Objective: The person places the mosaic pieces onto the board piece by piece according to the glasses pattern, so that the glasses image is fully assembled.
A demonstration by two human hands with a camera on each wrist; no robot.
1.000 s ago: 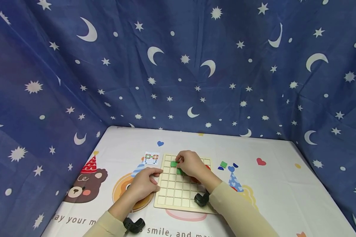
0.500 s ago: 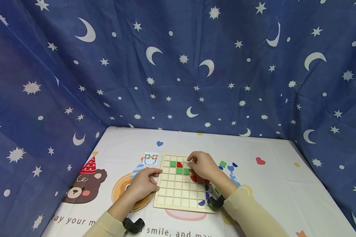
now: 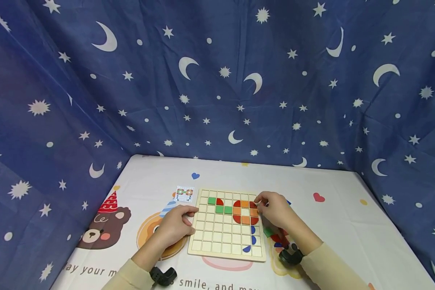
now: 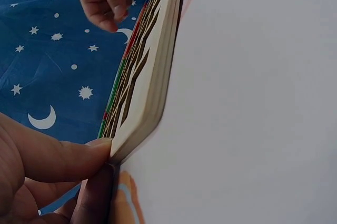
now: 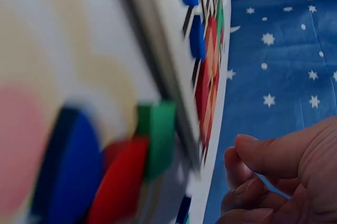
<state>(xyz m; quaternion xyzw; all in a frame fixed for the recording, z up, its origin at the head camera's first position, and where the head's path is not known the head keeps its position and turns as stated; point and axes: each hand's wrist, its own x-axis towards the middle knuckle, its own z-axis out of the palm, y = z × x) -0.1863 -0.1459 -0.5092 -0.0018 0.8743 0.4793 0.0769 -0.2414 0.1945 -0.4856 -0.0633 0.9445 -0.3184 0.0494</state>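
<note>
Wooden grid board (image 3: 226, 225) lies flat on the worktop (image 3: 348, 233), carrying green, red and orange tiles. Left hand (image 3: 175, 225) grips its left edge with curled fingers; right hand (image 3: 275, 209), fingers curled, hovers at its right edge near loose pieces (image 3: 275, 235); whether it holds anything I cannot tell.

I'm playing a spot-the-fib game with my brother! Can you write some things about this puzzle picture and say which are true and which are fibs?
1. The left hand holds the left edge of the wooden grid board. True.
2. The right hand is at the board's right edge, beside the red and orange ring. True.
3. Every square of the board is filled. False: most squares are bare.
4. The small pattern card lies to the right of the board. False: it lies by the far left corner.
5. Three green squares sit on the board. True.
</note>
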